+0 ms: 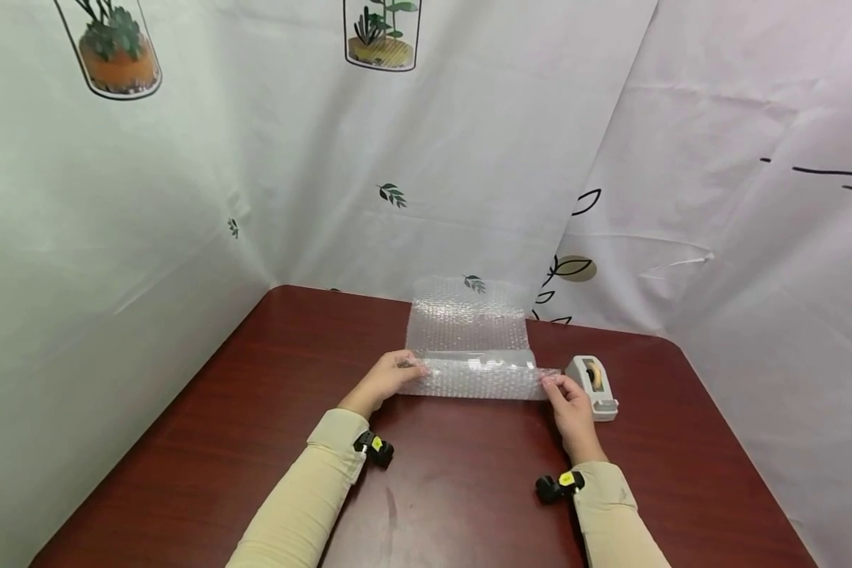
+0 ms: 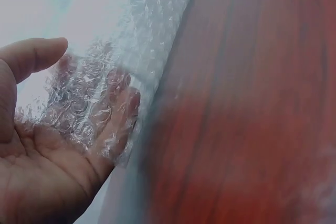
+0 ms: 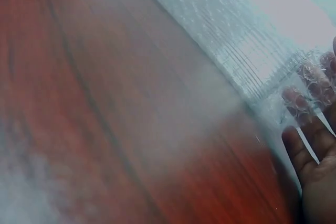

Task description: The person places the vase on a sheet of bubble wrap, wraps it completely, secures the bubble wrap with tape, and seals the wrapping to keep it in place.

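Observation:
A sheet of clear bubble wrap (image 1: 466, 323) runs from the back wall toward the middle of the table. Its near part is wrapped into a flat roll (image 1: 477, 379); whether anything lies inside is hard to see. My left hand (image 1: 392, 377) holds the left end of the wrap. In the left wrist view, the fingers of the left hand (image 2: 50, 166) show through the clear bubbles, with the thumb on the other side. At the opposite end, my right hand (image 1: 570, 406) pinches a loose corner. The right wrist view shows this hand (image 3: 317, 153) only partly, at its edge.
A white tape dispenser (image 1: 596, 386) with a roll of tape stands just right of my right hand. Dark red wood forms the table (image 1: 255, 418). White printed cloth (image 1: 312, 158) hangs behind and on both sides, close to the table's edges.

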`<action>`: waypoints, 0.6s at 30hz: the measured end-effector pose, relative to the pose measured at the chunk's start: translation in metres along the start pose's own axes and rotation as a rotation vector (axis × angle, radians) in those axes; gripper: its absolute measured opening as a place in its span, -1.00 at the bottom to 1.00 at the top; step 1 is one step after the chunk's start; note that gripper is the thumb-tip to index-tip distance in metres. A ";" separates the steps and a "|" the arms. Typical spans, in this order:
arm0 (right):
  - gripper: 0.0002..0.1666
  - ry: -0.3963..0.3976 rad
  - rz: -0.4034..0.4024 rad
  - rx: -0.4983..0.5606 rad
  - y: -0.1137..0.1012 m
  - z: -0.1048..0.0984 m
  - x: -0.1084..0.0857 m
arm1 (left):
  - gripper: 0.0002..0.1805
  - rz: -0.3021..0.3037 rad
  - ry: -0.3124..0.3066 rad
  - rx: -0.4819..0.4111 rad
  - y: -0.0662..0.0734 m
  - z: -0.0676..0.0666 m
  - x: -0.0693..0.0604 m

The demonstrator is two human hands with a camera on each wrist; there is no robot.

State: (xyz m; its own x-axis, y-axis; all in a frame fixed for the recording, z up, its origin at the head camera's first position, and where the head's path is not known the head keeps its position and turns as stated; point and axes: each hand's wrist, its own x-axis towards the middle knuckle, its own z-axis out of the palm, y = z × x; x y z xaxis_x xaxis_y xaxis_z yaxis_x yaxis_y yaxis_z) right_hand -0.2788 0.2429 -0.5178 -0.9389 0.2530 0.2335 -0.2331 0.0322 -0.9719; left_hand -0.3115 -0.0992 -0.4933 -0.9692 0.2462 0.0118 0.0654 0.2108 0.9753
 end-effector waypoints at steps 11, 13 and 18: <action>-0.88 -0.009 0.066 -0.060 0.000 -0.002 0.003 | -0.71 -0.103 -0.022 -0.142 -0.005 0.002 0.003; -0.87 -0.029 0.044 -0.048 0.000 -0.002 0.004 | -0.70 -0.110 -0.027 -0.147 -0.005 0.002 0.002; -0.76 -0.150 -0.004 -0.004 0.003 -0.005 0.007 | -0.68 -0.102 -0.045 -0.137 -0.005 0.001 0.001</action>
State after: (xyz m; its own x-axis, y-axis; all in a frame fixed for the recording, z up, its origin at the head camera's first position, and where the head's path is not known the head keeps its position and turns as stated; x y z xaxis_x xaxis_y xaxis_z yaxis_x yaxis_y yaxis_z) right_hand -0.2849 0.2496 -0.5190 -0.9653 0.1057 0.2387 -0.2361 0.0368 -0.9710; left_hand -0.3126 -0.0991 -0.4986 -0.9572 0.2731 -0.0959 -0.0689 0.1067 0.9919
